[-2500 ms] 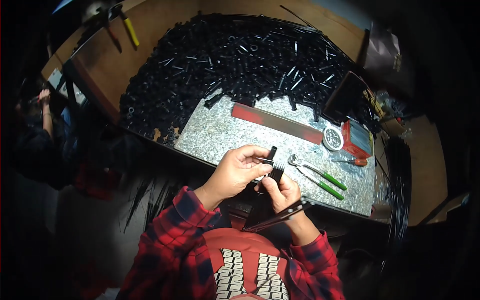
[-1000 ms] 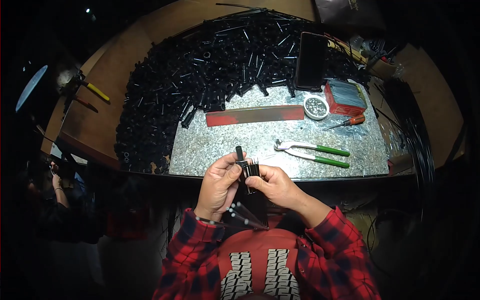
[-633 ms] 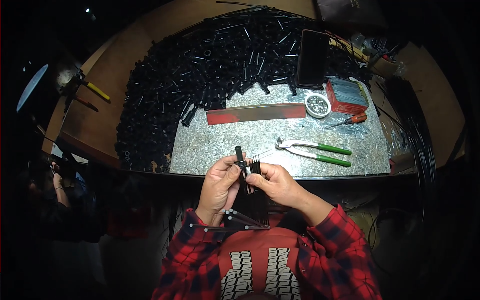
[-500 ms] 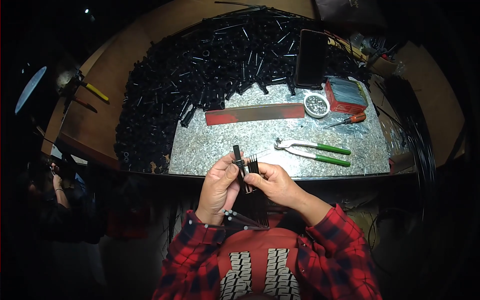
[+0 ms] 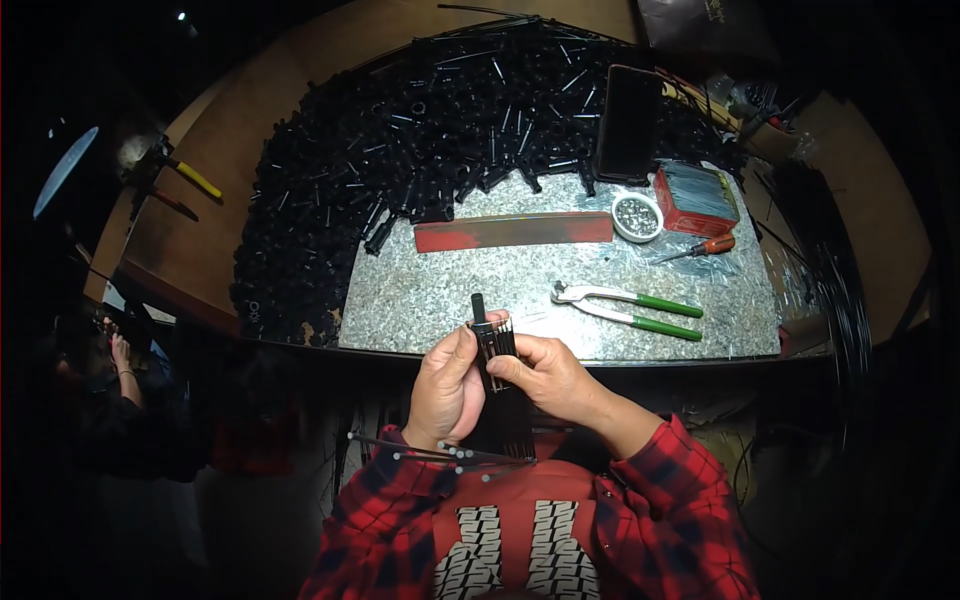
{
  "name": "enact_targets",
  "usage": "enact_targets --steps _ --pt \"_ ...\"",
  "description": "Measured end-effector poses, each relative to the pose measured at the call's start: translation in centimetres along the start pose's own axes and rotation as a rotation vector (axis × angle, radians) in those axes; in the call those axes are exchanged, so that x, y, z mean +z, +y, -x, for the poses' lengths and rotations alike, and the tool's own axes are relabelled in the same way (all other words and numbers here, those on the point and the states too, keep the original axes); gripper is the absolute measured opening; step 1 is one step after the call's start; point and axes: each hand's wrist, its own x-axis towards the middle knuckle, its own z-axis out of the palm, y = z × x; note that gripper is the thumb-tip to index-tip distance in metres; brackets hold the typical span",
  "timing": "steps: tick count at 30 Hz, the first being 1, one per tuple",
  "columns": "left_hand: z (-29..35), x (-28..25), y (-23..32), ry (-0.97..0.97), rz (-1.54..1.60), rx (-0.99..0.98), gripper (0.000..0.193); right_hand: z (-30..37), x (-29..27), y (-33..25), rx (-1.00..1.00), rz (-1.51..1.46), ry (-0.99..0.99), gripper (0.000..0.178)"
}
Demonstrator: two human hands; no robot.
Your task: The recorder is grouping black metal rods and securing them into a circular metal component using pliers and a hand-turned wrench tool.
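Note:
In front of the table's edge I hold what looks like an umbrella frame [image 5: 493,350], a short black tube with thin black ribs bunched round it. My left hand [image 5: 445,390] is closed on its left side, thumb laid along the tube. From the right, my right hand [image 5: 550,378] pinches the ribs, its thumb pressed across them. The ribs' lower ends hang toward my lap, and several thin rods with grey round tips [image 5: 460,455] fan out over my left sleeve. Small details between my fingertips are hidden.
Beyond my hands, green-handled pincers [image 5: 640,310] lie on a speckled board [image 5: 400,300]. Farther back are a red-and-dark bar [image 5: 515,230], a white bowl of small metal parts [image 5: 637,217], a red box of wires [image 5: 695,200], a screwdriver [image 5: 705,246], a phone [image 5: 628,125] and heaped black parts [image 5: 400,130].
The ribs, bunched right of the tube before, now stand closer round it. The grey-tipped rods have spread farther left over my sleeve. Both hands keep their hold and have shifted slightly.

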Motion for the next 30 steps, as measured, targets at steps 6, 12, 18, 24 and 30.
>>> enact_targets --steps 6,12,18,24,30 --pt "0.0 0.5 0.0 0.019 0.012 0.031 0.036 -0.1 -0.2 0.5 -0.037 -0.016 -0.011 0.023" --pt "0.0 0.7 -0.1 0.013 0.016 0.033 0.037 -0.1 -0.3 1.1 -0.066 -0.059 -0.014 0.023" --pt "0.1 1.2 0.0 0.028 -0.048 0.041 0.037 -0.1 -0.5 0.8 0.004 0.031 -0.059 0.021" --pt "0.2 0.5 0.1 0.011 0.058 0.016 0.036 0.2 -0.6 -0.1 0.099 -0.182 -0.064 0.026" --pt "0.6 1.3 0.2 0.059 0.031 0.007 0.037 0.2 -0.8 -0.3 0.144 -0.078 -0.053 0.026"
